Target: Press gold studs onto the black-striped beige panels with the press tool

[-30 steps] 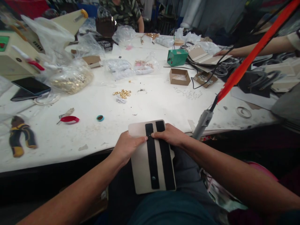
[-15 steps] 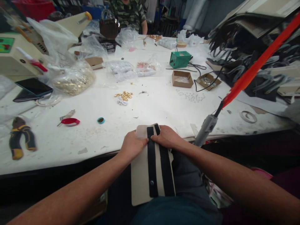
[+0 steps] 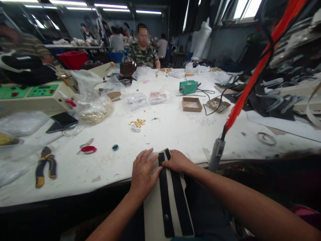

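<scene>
A flat beige panel (image 3: 151, 219) with two black strips lies across my lap, its far end against the table edge. A small round metal snap (image 3: 166, 217) is on the near part of the left black strip (image 3: 164, 190). My right hand (image 3: 179, 162) grips the panel's far right edge, its thumb pressed on top near the strips. My left hand (image 3: 144, 174) rests over the far left edge with its fingers stretched out and its thumb by the left strip. The undersides of both hands are hidden.
On the white table (image 3: 112, 167) are pliers (image 3: 46, 167), a red-handled tool (image 3: 88, 150), gold metal pieces (image 3: 139, 123) and a cardboard box (image 3: 192, 104). A grey tool (image 3: 217, 154) hangs from a red-wrapped cord at right. A person (image 3: 144, 52) sits across the table.
My left hand has loosened from its pinch and its fingers have spread. The right hand keeps its hold on the panel. The view has tilted up, showing more of the room.
</scene>
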`<state>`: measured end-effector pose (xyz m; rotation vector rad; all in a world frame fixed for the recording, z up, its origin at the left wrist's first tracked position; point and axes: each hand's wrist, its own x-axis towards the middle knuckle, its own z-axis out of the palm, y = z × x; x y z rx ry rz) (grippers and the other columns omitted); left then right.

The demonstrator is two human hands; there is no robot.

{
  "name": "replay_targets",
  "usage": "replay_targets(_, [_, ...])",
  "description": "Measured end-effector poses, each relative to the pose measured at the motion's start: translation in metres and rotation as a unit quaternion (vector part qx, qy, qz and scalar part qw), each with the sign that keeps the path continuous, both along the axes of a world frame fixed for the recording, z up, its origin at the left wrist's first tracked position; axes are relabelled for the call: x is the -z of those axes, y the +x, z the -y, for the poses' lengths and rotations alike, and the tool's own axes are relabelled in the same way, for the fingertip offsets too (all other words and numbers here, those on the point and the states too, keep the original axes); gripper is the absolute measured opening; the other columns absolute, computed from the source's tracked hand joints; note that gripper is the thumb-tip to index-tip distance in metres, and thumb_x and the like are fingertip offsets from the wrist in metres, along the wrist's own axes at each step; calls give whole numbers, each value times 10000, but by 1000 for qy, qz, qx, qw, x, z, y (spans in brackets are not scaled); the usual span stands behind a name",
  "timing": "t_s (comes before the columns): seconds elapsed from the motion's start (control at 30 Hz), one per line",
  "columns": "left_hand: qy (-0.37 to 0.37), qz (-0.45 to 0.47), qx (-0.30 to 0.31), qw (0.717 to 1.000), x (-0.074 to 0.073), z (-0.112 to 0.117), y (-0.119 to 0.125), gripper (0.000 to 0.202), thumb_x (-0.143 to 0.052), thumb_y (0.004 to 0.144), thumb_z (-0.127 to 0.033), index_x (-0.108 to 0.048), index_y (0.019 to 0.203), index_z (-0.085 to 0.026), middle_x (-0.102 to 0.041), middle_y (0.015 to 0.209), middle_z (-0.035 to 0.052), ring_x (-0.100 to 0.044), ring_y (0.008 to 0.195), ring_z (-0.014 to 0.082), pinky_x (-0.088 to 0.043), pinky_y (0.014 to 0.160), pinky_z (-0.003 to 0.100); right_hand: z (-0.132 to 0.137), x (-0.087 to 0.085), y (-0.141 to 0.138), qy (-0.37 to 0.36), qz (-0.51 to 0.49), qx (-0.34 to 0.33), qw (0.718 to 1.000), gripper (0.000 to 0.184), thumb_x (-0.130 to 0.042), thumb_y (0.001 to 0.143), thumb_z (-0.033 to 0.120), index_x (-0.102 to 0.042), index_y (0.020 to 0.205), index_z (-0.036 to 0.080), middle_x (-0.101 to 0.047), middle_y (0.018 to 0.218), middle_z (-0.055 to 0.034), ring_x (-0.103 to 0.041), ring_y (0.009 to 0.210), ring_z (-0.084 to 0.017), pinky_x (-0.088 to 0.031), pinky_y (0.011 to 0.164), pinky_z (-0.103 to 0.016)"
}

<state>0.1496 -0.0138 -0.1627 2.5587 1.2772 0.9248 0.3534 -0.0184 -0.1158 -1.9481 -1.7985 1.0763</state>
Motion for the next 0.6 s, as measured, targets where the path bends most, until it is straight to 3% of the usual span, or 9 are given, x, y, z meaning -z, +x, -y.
replay_targets(0.1, [20,-4,26,999,8,-6,-5,244,-745,921,-282,-767,1164,-278,-703,1403,81,-515,1423,387,-464,1145,654,-1,1,0,15,-19,-20,1000,249,-680,830,248,-810,1027,171,-812,1074,-101,-736,976,-255,-491,821,-292])
replay_targets(0.23, [38,-16,40,998,16,-9,-9,265,-776,908,-339,-773,1173,-321,-694,1438,47,-485,1473,410,-362,1186,750,-2,3,0,12,-32,-18,999,231,-684,802,232,-813,981,165,-818,1026,-101,-741,925,-254,-489,783,-293])
replay_targets(0.5, [-66,9,67,996,27,-23,-9,258,-798,878,-383,-794,1135,-357,-762,1327,17,-643,1328,355,-430,1161,707,-3,3,2,13,-65,-13,998,271,-682,814,277,-798,1043,188,-807,1027,-66,-728,943,-251,-513,820,-308])
replay_targets(0.6, [-75,8,67,995,33,-32,-10,242,-768,891,-456,-801,1116,-374,-767,1320,3,-637,1331,361,-433,1158,696,15,-3,5,105,-78,56,990,452,-740,812,339,-720,1246,214,-759,1181,-80,-700,1032,-253,-528,915,-351])
